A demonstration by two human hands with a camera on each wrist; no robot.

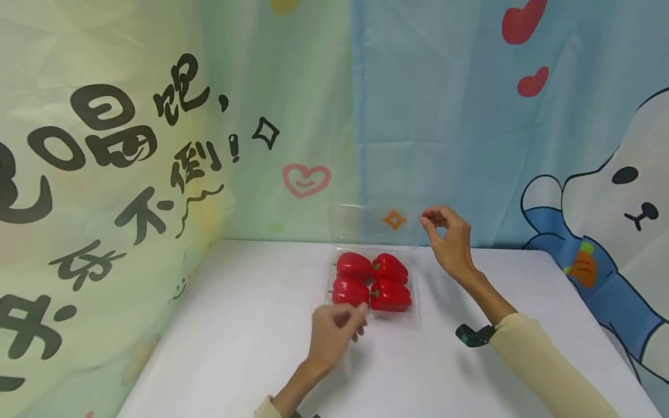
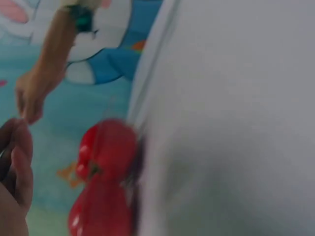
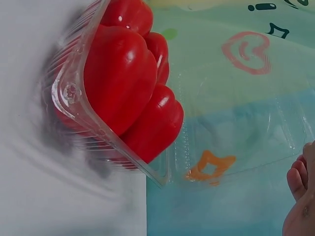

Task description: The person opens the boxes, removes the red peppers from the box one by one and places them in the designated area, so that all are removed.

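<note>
Light is soft, even and bright in the head view, with only faint shadows on the white table (image 1: pixel 251 348). The left wrist view is dim and heavily motion-blurred. The right wrist view is sharper, with glare on the clear container (image 3: pixel 74 98).

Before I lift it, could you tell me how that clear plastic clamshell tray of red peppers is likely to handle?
The clear plastic clamshell tray looks thin-walled, so it will probably flex if lifted by one edge. Its hinged lid stands open and may flop. The four red peppers sit packed tightly, so they should hardly shift.
</note>
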